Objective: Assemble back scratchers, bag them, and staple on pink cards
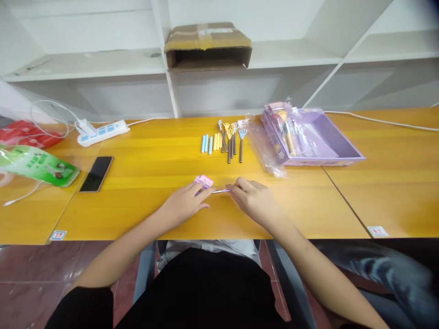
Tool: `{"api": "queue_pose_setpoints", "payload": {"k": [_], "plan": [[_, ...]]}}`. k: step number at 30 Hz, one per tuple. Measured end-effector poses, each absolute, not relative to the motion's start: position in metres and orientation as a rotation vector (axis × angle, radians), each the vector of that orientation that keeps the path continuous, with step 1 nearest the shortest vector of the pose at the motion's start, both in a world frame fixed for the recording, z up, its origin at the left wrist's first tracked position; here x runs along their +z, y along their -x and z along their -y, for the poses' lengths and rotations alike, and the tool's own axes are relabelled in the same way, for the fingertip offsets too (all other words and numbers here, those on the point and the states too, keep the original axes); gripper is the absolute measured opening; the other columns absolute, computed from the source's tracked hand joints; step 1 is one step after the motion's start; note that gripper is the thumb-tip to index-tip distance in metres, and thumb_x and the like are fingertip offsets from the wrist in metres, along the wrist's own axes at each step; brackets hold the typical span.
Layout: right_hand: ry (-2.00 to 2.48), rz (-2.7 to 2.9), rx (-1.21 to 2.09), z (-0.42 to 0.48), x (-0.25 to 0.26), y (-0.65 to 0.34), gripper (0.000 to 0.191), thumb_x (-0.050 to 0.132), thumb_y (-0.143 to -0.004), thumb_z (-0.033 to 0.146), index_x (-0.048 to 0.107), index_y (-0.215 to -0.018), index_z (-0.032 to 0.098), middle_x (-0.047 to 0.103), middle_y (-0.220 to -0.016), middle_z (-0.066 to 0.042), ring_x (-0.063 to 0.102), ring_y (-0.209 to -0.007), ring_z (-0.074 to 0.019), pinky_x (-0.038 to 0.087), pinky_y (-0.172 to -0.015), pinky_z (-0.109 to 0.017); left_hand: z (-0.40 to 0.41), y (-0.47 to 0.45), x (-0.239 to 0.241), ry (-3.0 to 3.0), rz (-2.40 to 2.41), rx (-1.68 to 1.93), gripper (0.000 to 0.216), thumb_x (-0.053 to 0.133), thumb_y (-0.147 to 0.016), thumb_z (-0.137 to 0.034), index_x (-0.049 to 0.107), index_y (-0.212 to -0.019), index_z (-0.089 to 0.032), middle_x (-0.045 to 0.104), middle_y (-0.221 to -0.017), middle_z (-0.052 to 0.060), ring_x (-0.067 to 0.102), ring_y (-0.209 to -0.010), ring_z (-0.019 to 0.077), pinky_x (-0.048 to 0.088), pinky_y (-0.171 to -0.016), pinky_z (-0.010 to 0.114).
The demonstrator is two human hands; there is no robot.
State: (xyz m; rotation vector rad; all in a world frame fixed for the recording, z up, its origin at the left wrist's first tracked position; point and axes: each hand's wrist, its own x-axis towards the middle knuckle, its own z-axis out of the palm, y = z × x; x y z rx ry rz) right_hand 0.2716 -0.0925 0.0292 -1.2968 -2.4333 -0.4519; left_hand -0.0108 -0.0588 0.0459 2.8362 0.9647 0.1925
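Observation:
A thin silver rod (pixel 218 191) with a purple part at its right end spans the gap between my hands, just above the table. My left hand (pixel 183 204) is closed at its left end, and my fingers hide that part. My right hand (pixel 254 198) pinches the purple end. Small pink-and-purple printed cards (pixel 205 181) lie just beyond my left fingers. Farther back are several small back scratchers (pixel 241 144) with blue or yellow claw heads and dark metal shafts. Beside them lie blue tubes (pixel 206 144) and yellow tubes (pixel 217 141) in short rows.
A purple box (pixel 325 161) with packaged items stands back right, clear plastic wrappers (pixel 269 157) beside it. On the left are a phone (pixel 97 174), a green pack (pixel 44 165) and a power strip (pixel 104 132). A cardboard box (pixel 207 43) sits on the shelf. Another person's leg (pixel 387 274) shows at right.

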Motion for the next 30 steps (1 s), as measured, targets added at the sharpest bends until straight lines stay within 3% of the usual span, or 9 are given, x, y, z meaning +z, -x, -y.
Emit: {"api": "queue_pose_setpoints", "payload": {"k": [4, 7, 10, 13, 18, 21, 25, 30], "plan": [[1.246, 2.444, -0.424, 0.102, 0.015, -0.266, 0.02, 0.054, -0.111, 0.017, 0.074, -0.111, 0.015, 0.072, -0.099, -0.009, 0.063, -0.085, -0.0217, 0.042, -0.078, -0.036, 0.069, 0.006, 0.04, -2.807, -1.069, 0.053, 0.054, 0.062, -0.108, -0.047, 0.056, -0.157, -0.026, 0.067, -0.121, 0.012, 0.069, -0.099, 0.0253, 0.057, -0.086, 0.036], [1.254, 2.467, -0.38, 0.106, 0.007, -0.265, 0.017, 0.057, -0.11, 0.017, 0.073, -0.114, 0.015, 0.074, -0.097, -0.008, 0.064, -0.083, -0.0222, 0.044, -0.077, -0.036, 0.072, 0.004, 0.035, -2.834, -1.1, 0.02, 0.051, 0.059, -0.109, -0.046, 0.057, -0.157, -0.028, 0.065, -0.112, 0.01, 0.065, -0.091, 0.0228, 0.054, -0.082, 0.034], [1.266, 2.493, -0.348, 0.11, 0.003, -0.27, 0.017, 0.058, -0.108, 0.013, 0.074, -0.113, 0.016, 0.074, -0.093, -0.007, 0.064, -0.08, -0.0218, 0.045, -0.077, -0.036, 0.073, 0.008, 0.033, -2.879, -1.054, -0.061, 0.05, 0.051, -0.112, -0.032, 0.052, -0.161, -0.029, 0.064, -0.106, 0.008, 0.062, -0.081, 0.0196, 0.05, -0.075, 0.029], [1.259, 2.482, -0.369, 0.115, 0.004, -0.291, 0.019, 0.057, -0.109, 0.014, 0.074, -0.117, 0.015, 0.077, -0.098, -0.009, 0.067, -0.085, -0.0227, 0.047, -0.081, -0.036, 0.069, 0.024, 0.038, -2.887, -1.01, -0.166, 0.062, 0.04, -0.107, -0.012, 0.045, -0.166, -0.033, 0.065, -0.105, 0.006, 0.059, -0.071, 0.0166, 0.047, -0.069, 0.026], [1.295, 2.424, -0.473, 0.123, 0.004, -0.385, 0.024, 0.058, -0.109, 0.017, 0.074, -0.127, 0.014, 0.081, -0.115, -0.013, 0.072, -0.097, -0.0246, 0.05, -0.091, -0.039, 0.057, 0.084, 0.052, -2.852, -1.022, -0.205, 0.082, 0.034, -0.095, 0.001, 0.04, -0.168, -0.035, 0.07, -0.114, 0.006, 0.068, -0.086, 0.0194, 0.051, -0.079, 0.027], [1.417, 2.331, -0.59, 0.134, -0.002, -0.46, 0.025, 0.058, -0.107, 0.012, 0.076, -0.122, 0.018, 0.083, -0.111, -0.01, 0.075, -0.094, -0.0222, 0.051, -0.091, -0.036, 0.051, 0.129, 0.055, -2.862, -1.026, -0.114, 0.081, 0.032, -0.093, 0.001, 0.045, -0.165, -0.034, 0.072, -0.117, 0.006, 0.071, -0.099, 0.0218, 0.054, -0.087, 0.03], [1.527, 2.193, -0.694, 0.155, -0.014, -0.527, 0.017, 0.067, -0.103, 0.017, 0.079, -0.111, 0.026, 0.086, -0.098, -0.005, 0.077, -0.084, -0.0194, 0.051, -0.08, -0.033, 0.055, 0.168, 0.055, -2.91, -1.009, 0.029, 0.072, 0.033, -0.098, -0.003, 0.05, -0.161, -0.033, 0.073, -0.106, 0.004, 0.071, -0.091, 0.0209, 0.056, -0.083, 0.03], [1.71, 2.147, -0.499, 0.166, -0.03, -0.537, 0.011, 0.071, -0.102, 0.026, 0.081, -0.107, 0.029, 0.086, -0.101, -0.009, 0.079, -0.085, -0.0198, 0.053, -0.078, -0.035, 0.068, 0.174, 0.049, -2.862, -0.991, 0.128, 0.07, 0.033, -0.099, -0.004, 0.055, -0.156, -0.038, 0.075, -0.102, 0.001, 0.073, -0.088, 0.0188, 0.058, -0.081, 0.027]]}}
